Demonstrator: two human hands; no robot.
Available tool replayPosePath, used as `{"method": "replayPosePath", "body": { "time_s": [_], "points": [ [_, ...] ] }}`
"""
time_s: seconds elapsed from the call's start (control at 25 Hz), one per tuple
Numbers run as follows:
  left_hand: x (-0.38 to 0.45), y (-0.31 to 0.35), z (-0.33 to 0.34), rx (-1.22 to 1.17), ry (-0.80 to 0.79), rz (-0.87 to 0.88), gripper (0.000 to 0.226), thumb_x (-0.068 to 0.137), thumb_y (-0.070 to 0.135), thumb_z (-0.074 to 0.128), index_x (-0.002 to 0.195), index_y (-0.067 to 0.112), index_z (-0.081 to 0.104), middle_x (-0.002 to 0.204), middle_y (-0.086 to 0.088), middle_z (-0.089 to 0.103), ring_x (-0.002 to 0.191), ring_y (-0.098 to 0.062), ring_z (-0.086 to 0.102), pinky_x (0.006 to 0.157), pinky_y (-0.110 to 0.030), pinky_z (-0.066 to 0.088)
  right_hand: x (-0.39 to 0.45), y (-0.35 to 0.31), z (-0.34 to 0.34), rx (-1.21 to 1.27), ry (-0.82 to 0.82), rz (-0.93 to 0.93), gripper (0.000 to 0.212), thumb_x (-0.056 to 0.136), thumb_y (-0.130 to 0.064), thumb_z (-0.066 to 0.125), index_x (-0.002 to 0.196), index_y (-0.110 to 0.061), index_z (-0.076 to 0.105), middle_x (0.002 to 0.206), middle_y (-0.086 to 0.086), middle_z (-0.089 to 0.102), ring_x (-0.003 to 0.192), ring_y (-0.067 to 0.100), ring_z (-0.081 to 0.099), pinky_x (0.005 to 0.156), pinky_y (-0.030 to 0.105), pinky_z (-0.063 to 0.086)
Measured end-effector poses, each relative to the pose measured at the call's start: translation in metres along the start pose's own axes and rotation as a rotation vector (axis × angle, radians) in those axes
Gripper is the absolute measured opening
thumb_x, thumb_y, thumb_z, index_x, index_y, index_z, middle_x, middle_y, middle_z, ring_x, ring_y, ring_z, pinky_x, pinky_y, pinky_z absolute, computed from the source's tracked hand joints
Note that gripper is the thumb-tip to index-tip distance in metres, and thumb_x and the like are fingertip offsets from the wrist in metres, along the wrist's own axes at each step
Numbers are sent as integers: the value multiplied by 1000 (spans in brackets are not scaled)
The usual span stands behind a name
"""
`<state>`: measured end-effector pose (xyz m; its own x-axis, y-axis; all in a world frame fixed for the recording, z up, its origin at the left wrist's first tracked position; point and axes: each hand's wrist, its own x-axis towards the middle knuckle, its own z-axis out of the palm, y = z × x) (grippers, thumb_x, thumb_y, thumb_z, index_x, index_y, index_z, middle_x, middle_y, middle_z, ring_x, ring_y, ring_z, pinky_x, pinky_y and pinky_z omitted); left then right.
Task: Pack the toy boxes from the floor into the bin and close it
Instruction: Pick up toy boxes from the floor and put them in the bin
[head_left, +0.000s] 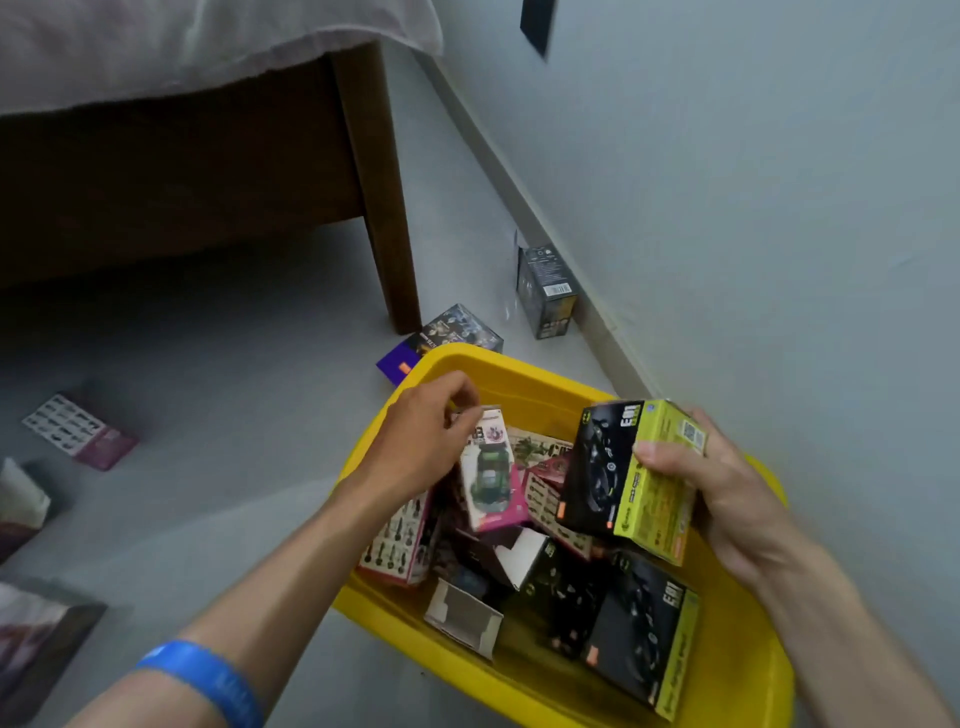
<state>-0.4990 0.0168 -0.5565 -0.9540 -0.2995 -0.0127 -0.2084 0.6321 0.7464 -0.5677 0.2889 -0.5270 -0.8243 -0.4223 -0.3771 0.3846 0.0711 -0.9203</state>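
Hovering over the yellow bin (470, 364), both hands are loaded. The left hand (423, 441) pinches the top end of a pink-and-white car box (491, 470) with curled fingertips, holding it upright above the bin's far-left side, probably so it can slot on end among the boxes already piled inside. The right hand (727, 488) wraps thumb and fingers round a black-and-lime car box (631, 475), tilted over the bin's right side; a matching black-and-lime box (641, 636) lies flat directly beneath it, which looks like the intended stacking spot. More remains outside the bin: a purple-edged box (441, 335) lies on the floor touching the bin's far rim, a dark grey box (545, 291) stands beyond it against the wall, and a pink catalogue-print box (78, 431) lies well to the bin's left. No lid visible, so closing looks a good way off.
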Motion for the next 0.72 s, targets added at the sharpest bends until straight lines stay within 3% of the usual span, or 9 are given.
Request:
{"method": "replayPosePath", "body": {
  "time_s": [0.12,0.2,0.28,0.36,0.44,0.52,0.6,0.64,0.72],
  "points": [
    [1,-2,5,88,0,96,7,95,31,62,101,29,61,103,11,65,93,-10,60,80,-32,53,-3,10,-10,-110,55,15,60,50,-42,88,103,-27,62,92,5,75,77,22,73,64,38,58],
    [-1,-1,9,269,-98,176,28,92,51,55,112,31,58,110,11,63,99,-13,58,81,-34,48,-2,12,-12,-256,166,-42,51,55,-50,82,97,-30,59,86,-1,76,72,17,72,62,37,54],
    [-2,0,14,465,-255,145,43,90,65,41,122,38,49,113,9,61,100,-16,56,82,-39,43,1,14,-17,-289,277,-134,37,58,-45,76,85,-27,57,80,-9,69,70,12,62,62,34,46],
    [1,1,14,592,-285,77,38,93,65,35,120,40,45,109,6,59,96,-19,55,81,-42,40,0,15,-22,-390,287,-231,26,63,-31,75,81,-26,56,84,-11,66,78,15,60,67,36,46],
    [7,5,17,663,-260,57,37,95,65,33,119,39,45,107,4,61,99,-23,57,87,-46,37,-2,23,-24,-845,227,-320,22,70,-19,71,84,-27,58,91,-7,68,87,23,64,76,42,50],
    [7,5,22,686,-245,58,46,94,68,29,126,38,44,112,3,63,107,-25,57,96,-49,33,-6,34,-14,-1230,200,-449,25,73,-19,67,97,-25,64,102,-3,69,100,28,63,84,46,50],
    [3,1,24,670,-271,56,60,90,75,24,136,38,39,122,1,61,114,-25,55,100,-49,28,-4,31,-3,-1334,-2,-436,48,74,-28,62,122,-28,63,132,-4,62,126,27,53,101,50,44],
    [1,-2,24,659,-288,62,66,88,77,23,139,38,37,125,1,60,117,-24,54,102,-48,27,-2,25,0,-1384,-198,-346,61,74,-31,58,135,-36,55,149,-10,47,139,22,39,110,50,36],
    [1,-8,20,626,-294,74,70,85,80,22,139,37,37,125,2,62,115,-23,55,102,-46,28,8,15,-7,-1551,-527,-80,81,77,-25,55,149,-51,28,162,-22,14,147,15,20,117,44,28]
  ]
}}
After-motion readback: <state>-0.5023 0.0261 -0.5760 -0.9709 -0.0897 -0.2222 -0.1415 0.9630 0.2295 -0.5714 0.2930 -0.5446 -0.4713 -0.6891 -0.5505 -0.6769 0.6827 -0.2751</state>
